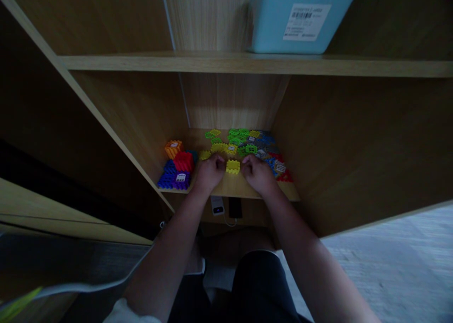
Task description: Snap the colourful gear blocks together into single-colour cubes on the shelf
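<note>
A yellow toothed building block (232,166) lies on the low wooden shelf (230,187) between my two hands. My left hand (209,172) is curled, its fingertips touching the block's left side. My right hand (257,172) is curled too, pinching the block's right side. Behind them lies a spread of loose blocks: yellow and green pieces (231,140) in the middle, blue, grey and red pieces (274,160) to the right.
At the shelf's left stands an assembled stack of orange, red, blue and purple blocks (177,166). A light blue bin with a label (300,16) sits on the upper shelf. A power bank (217,205) and a phone (235,208) lie below the shelf edge.
</note>
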A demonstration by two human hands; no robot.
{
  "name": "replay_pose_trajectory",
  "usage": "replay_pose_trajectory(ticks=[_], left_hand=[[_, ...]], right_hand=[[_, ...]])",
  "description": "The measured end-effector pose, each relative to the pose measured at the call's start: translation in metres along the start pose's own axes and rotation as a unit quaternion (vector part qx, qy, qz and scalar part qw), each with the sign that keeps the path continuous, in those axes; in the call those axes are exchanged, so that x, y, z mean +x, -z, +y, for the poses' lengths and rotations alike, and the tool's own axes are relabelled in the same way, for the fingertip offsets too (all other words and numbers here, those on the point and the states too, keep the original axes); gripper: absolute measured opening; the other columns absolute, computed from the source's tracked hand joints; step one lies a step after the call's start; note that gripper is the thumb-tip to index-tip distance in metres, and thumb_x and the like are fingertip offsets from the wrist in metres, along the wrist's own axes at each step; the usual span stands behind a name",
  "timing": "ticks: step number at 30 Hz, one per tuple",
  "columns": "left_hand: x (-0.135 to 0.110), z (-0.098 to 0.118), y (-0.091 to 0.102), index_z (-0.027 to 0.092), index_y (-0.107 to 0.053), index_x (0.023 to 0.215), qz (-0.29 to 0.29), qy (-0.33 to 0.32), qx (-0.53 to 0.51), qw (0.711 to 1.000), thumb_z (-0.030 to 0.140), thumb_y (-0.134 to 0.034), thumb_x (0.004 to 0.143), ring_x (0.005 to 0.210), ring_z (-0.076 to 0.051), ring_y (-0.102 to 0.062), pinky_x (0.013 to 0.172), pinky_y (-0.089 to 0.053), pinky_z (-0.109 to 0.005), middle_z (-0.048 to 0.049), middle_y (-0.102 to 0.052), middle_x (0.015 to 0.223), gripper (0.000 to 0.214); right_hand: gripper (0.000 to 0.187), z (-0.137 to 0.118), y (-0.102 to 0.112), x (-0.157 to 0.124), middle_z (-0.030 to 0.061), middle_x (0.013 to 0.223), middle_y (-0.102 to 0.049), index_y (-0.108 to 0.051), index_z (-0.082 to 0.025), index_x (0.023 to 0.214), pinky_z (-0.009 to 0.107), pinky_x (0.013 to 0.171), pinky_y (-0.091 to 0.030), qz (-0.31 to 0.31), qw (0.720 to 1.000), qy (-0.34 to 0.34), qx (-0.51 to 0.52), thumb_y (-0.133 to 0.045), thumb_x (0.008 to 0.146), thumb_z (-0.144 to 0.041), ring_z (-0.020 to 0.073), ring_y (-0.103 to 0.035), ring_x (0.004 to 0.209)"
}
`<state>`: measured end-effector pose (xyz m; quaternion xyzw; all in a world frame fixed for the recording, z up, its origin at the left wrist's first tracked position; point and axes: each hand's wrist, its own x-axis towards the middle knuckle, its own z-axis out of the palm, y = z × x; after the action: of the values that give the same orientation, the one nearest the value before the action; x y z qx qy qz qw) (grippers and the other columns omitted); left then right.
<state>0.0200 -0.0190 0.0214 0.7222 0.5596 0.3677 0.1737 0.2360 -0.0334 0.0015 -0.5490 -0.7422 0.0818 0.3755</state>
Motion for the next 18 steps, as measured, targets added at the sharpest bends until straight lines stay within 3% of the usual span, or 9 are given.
replay_pose_trajectory(ticks=[18], left_hand=[[0.0029,-0.0036,-0.0023,0.023,-0.074,0.108,-0.002,0.015,-0.016,1.000,0.015,-0.061,0.097,0.100,-0.023,-0.079,0.090,-0.059,-0.032,-0.0051,-0.084,0.108,0.019]], right_hand=[[0.030,0.0043,-0.0052,0.0016,0.0078,0.102,-0.081,-0.059,-0.024,0.117,0.041,0.089,-0.060,0.005,0.999,0.017,0.033,-0.056,0.090,-0.011,0.0273,-0.079,0.094]])
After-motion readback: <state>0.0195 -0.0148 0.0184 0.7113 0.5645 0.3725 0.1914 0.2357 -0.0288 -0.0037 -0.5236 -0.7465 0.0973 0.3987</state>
